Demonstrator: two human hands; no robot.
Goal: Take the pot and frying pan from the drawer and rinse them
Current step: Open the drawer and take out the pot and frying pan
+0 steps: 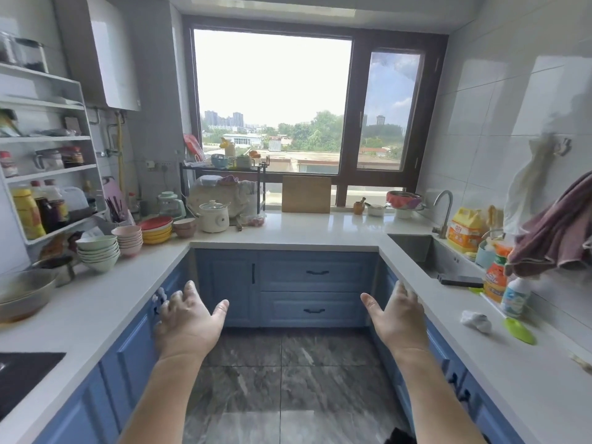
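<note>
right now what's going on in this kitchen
A person stands in a blue kitchen with both arms stretched forward. The left hand and the right hand are open and hold nothing. Both drawers straight ahead are shut, so no pot or pan is out yet. The sink sits on the right with its tap not visibly running. Stacked bowls stand on the left counter.

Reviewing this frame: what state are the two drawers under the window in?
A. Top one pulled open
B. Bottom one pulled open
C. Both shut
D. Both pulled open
C: the top drawer and bottom drawer both sit flush with the cabinet front, and the left hand and right hand are open, holding nothing.
</note>
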